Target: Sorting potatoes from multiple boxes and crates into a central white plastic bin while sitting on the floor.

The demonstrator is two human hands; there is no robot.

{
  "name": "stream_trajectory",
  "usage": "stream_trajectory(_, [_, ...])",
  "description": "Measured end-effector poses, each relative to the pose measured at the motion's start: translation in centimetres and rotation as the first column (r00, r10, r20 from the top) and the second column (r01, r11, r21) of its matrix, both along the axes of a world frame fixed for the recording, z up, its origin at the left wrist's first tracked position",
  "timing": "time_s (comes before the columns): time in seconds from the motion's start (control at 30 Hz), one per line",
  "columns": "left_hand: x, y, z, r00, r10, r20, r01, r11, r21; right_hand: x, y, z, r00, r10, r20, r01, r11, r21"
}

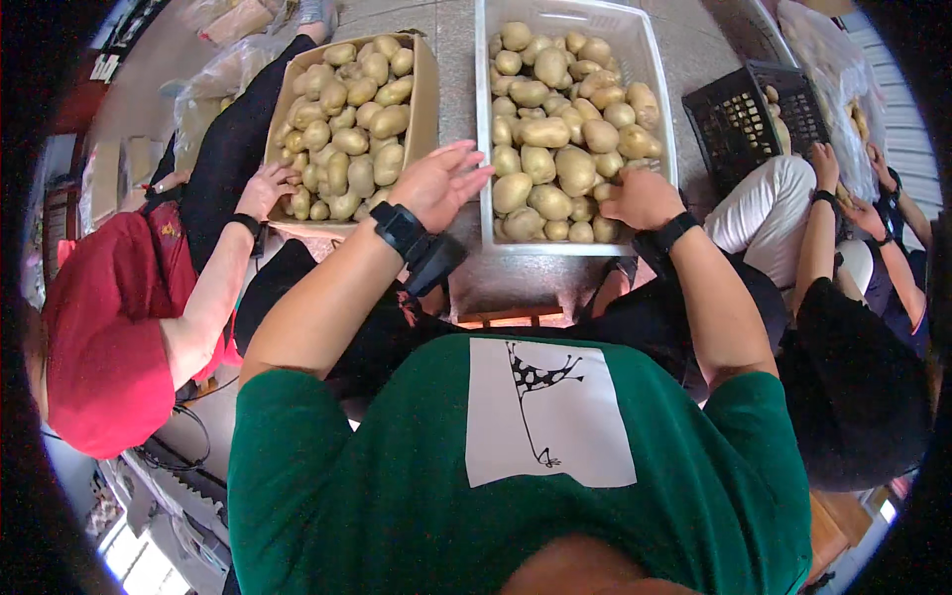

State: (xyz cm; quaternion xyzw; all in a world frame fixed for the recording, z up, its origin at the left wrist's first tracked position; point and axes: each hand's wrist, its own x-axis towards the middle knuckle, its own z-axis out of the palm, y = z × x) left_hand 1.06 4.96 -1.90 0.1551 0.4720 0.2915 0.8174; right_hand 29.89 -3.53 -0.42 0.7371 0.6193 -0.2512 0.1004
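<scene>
A white plastic crate (668,126) full of potatoes (545,132) stands before me. At its near right corner my right hand (645,198) rests over the potatoes, its fingers bent around or against one; whether it grips that potato I cannot tell. My left hand (444,182) is in the air between this crate and a cardboard box (425,97) heaped with potatoes on the left. Its fingers are spread, pointing towards the crate's wall, and nothing is in it. Part of the box's near right corner is hidden behind my left forearm.
A co-worker's hand (265,190) touches the cardboard box's left side. Another person's hands (825,167) are at the right, near a black plastic crate (732,123) and a clear plastic bag (833,59). More bagged goods (230,71) lie at the far left.
</scene>
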Motion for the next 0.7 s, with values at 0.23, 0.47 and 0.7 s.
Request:
stream_trajectory(0.23, [0.6, -1.0, 0.3, 0.994, -0.107, 0.01, 0.107, 0.993, -0.049, -1.3, 0.1, 1.2, 0.958, -0.115, -0.262, 0.097, 0.992, -0.078])
stream_trajectory(0.47, [1.7, -1.9, 1.5, 0.971, -0.235, 0.042, 0.238, 0.967, -0.09, -3.0, 0.2, 2.2, 0.625, -0.458, -0.632, 0.266, 0.886, -0.379])
stream_trajectory(0.7, [2.1, -2.5, 1.2, 0.897, -0.423, 0.13, 0.434, 0.898, -0.072, -4.8, 0.0, 2.6, 0.283, -0.484, -0.828, 0.183, 0.875, -0.448])
